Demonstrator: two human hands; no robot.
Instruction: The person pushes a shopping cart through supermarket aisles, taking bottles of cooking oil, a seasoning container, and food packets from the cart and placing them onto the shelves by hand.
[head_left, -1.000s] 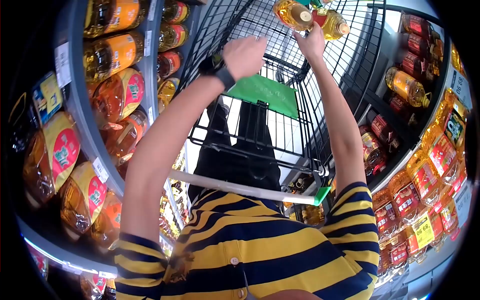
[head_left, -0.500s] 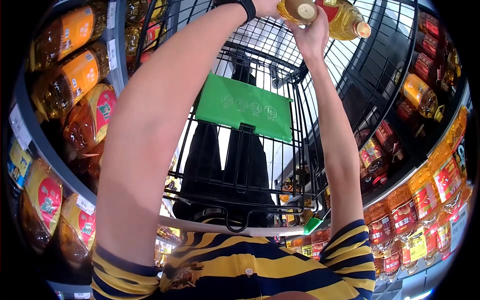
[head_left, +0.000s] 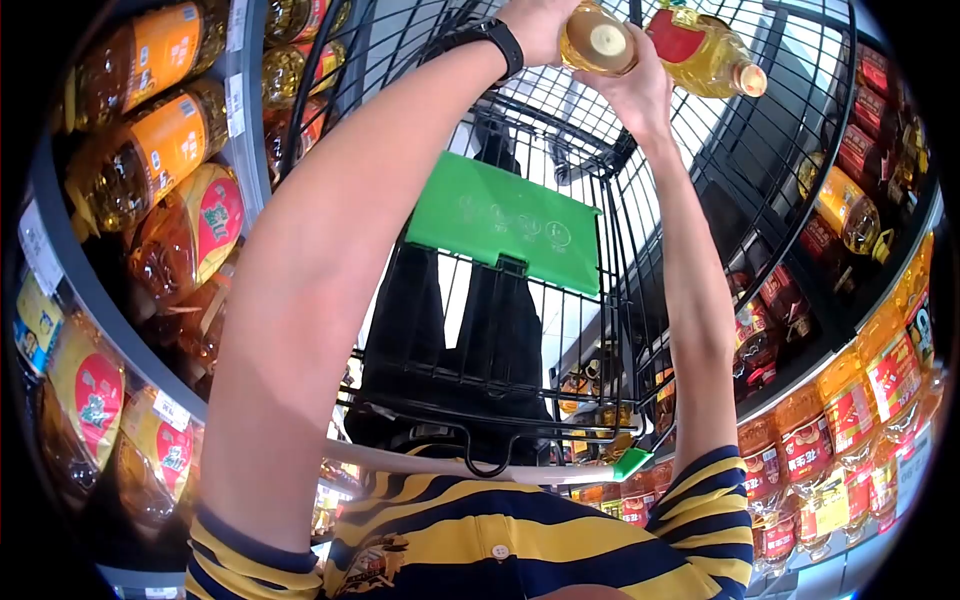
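Observation:
A bottle of golden oil, its round end facing me, is held between my two hands over the far part of the shopping cart. My left hand is against its left side, with the fingers partly hidden and a black watch on the wrist. My right hand is closed around the near right side. Just right of it a second oil bottle with a red label lies on its side in the cart, its cap towards me.
A green flap lies across the cart's child seat, and the handle is close to my striped shirt. Shelves of orange-labelled oil bottles line the left; red-labelled bottles fill the right side.
Both hands and the held bottle have shifted slightly right and down in view. The cart and the lying bottle also appear a little further right. My grip looks the same.

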